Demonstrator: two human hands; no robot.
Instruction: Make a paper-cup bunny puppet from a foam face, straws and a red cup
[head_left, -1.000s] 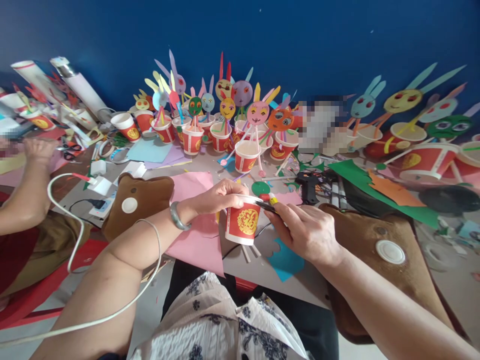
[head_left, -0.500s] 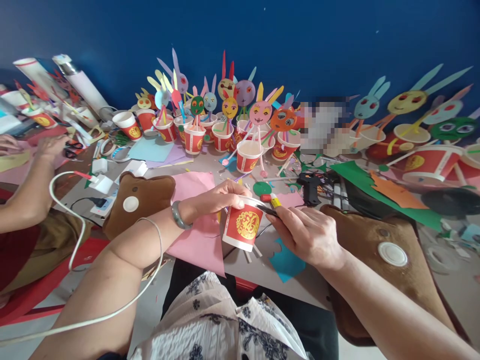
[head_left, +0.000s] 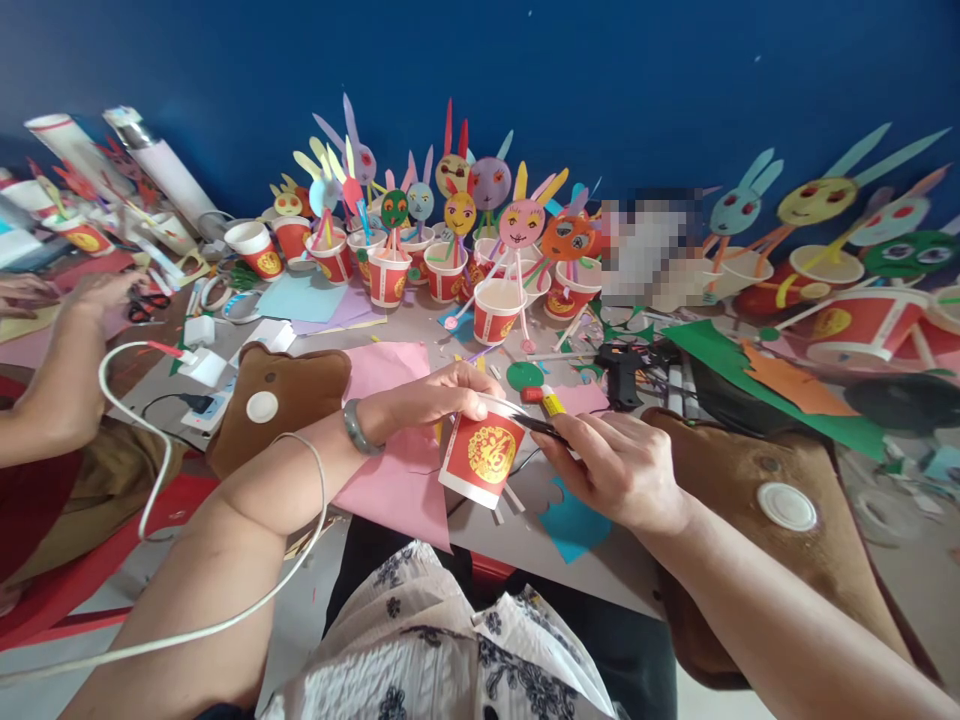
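Note:
My left hand [head_left: 457,390] pinches the rim of a red and white paper cup [head_left: 480,455] with a gold round emblem, thumb on the near side. The cup is tilted above the table. Closed round dark scissors [head_left: 536,423], my right hand [head_left: 611,460] has their blades at the cup's rim on the right; the handles are mostly hidden by my fingers. Below my right hand lies a cut piece of blue paper [head_left: 574,520]. A pink paper sheet [head_left: 397,480] is under my left wrist.
Several paper cups with rabbit-faced figures [head_left: 521,225] stand along the blue wall. A black glue gun [head_left: 622,375] lies right of centre. Brown plush pouches [head_left: 765,560] flank me. A white cable [head_left: 262,605] crosses my left arm. At left, another person's arm [head_left: 60,380] reaches over the table.
The cup has tilted slightly, its base swinging a little left and down. The scissors and my right hand have shifted slightly with the rim. The other person's hands moved a little.

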